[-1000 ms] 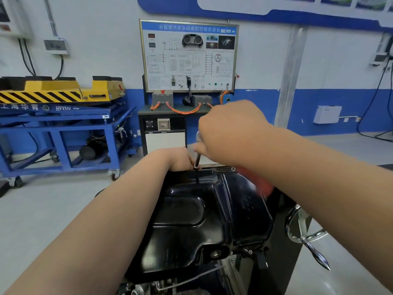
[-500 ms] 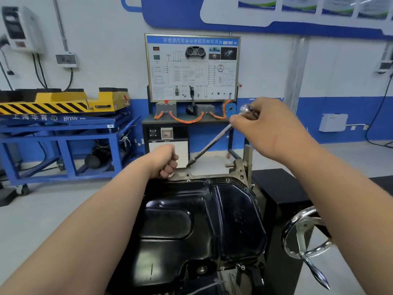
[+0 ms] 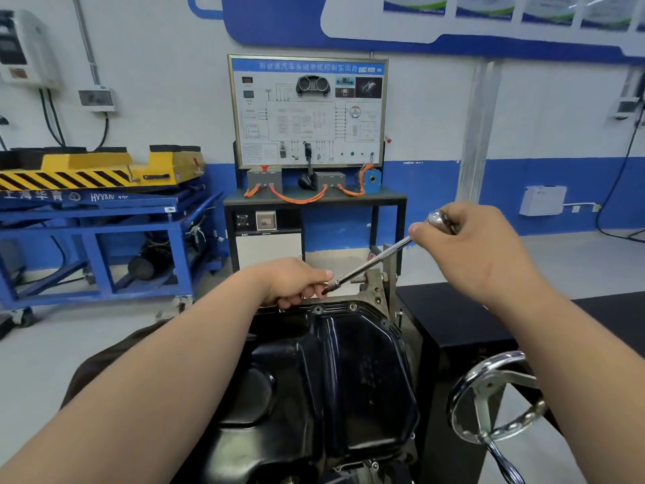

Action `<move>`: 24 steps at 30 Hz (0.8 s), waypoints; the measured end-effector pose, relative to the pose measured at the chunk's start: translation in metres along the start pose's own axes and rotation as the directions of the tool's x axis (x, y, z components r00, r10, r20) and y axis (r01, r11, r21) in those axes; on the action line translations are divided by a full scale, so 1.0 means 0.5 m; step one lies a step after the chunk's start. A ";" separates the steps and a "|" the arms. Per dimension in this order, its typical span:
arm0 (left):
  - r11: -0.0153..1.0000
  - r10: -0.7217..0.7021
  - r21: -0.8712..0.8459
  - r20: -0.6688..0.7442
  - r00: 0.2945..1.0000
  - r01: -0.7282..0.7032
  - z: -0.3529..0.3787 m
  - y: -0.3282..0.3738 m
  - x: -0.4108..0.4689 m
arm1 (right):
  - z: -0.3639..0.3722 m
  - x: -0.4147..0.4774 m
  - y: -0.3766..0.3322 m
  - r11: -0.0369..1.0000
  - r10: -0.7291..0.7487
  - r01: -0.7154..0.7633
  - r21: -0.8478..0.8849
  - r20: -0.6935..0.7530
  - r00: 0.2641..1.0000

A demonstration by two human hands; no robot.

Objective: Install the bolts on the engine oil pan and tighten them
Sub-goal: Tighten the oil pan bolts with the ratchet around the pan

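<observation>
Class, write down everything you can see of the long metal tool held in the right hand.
The metal tool is a slim, silvery rod with a knurled shaft, a shiny rounded top and a dark tip. It slants from upper right down to lower left, above the far rim of the black oil pan. The right hand grips its top. Its tip meets the fingers of the left hand, though whether they pinch it is unclear.

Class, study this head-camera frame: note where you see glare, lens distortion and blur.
Head view: even light; soft glare streaks on the glossy black oil pan and bright highlights on the chrome handwheel; the wide-angle lens leans the wall pillar and stretches the frame's edges; the extension bar is sharp, while the top posters look soft.
</observation>
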State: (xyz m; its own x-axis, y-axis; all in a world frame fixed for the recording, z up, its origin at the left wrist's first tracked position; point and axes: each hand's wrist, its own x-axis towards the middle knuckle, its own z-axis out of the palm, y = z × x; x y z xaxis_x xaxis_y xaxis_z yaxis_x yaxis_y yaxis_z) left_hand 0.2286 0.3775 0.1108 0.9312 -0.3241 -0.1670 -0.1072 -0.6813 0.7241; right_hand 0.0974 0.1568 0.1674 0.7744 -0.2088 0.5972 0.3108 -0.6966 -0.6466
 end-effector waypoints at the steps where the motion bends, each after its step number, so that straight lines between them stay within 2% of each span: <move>1: 0.999 -0.023 0.042 -0.035 0.999 0.025 0.002 -0.003 0.002 | 0.000 0.002 0.003 1.000 0.009 -0.009 0.009 0.002 1.000; 4: 0.997 -0.055 0.056 -0.036 0.998 0.057 0.010 -0.007 0.010 | 0.001 0.003 0.006 0.999 0.022 -0.023 0.036 0.007 1.000; 8: 0.999 0.025 -0.044 0.045 0.999 -0.023 0.003 -0.012 0.003 | 0.002 -0.003 0.004 0.999 0.016 -0.017 0.028 0.010 1.000; 12: 0.991 0.035 -0.130 0.018 0.999 -0.032 -0.015 -0.022 -0.006 | 0.001 -0.010 0.007 0.999 0.028 -0.028 0.034 0.006 1.000; 17: 0.994 0.070 0.078 0.018 0.997 -0.072 -0.014 -0.022 -0.013 | 0.004 -0.011 0.006 0.999 0.034 -0.035 -0.004 -0.010 0.999; 19: 0.993 0.083 0.083 0.040 0.996 -0.086 -0.009 -0.020 -0.009 | 0.004 -0.012 0.006 0.999 0.031 -0.032 -0.028 -0.017 0.999; 24: 0.992 0.077 -0.107 0.155 0.985 -0.061 -0.014 -0.022 -0.006 | -0.007 -0.016 0.010 1.000 0.030 -0.030 -0.006 -0.047 0.998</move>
State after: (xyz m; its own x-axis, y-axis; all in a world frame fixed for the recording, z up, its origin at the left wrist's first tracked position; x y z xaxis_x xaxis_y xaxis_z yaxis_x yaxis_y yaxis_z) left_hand 0.2293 0.3906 0.1081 0.8548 -0.4733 -0.2126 -0.1254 -0.5860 0.8005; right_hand 0.0909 0.1525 0.1614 0.7566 -0.2612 0.5994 0.2844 -0.6940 -0.6614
